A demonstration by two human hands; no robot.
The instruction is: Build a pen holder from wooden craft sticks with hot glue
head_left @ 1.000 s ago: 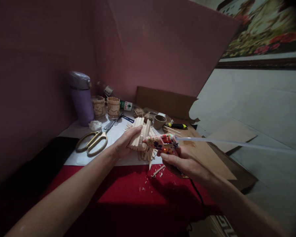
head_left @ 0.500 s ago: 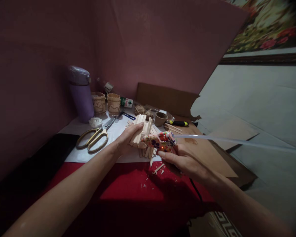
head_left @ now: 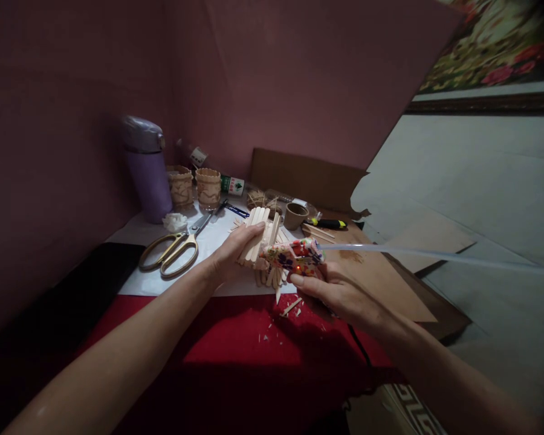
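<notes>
My left hand (head_left: 236, 252) is closed round a piece made of pale wooden craft sticks (head_left: 256, 235) set side by side. My right hand (head_left: 333, 287) grips a flower-patterned glue gun (head_left: 297, 255) with a small orange light on its side. A long translucent glue stick (head_left: 399, 249) runs out of its back to the right. The gun's nozzle end is at the right side of the stick piece; whether it touches cannot be made out. Below the piece, loose craft sticks (head_left: 272, 278) lie in a pile on white paper.
Gold-handled scissors (head_left: 180, 252), a purple bottle (head_left: 149, 181) and two carved cups (head_left: 208, 188) stand or lie at left. Behind are a small brown pot (head_left: 295, 215) and a black-yellow cutter (head_left: 329, 224). Cardboard (head_left: 381, 275) lies right; wood scraps dot the red cloth (head_left: 236, 338).
The camera view has shifted slightly. Both hands keep their hold on the stick piece and the glue gun, with hardly any visible movement between them.
</notes>
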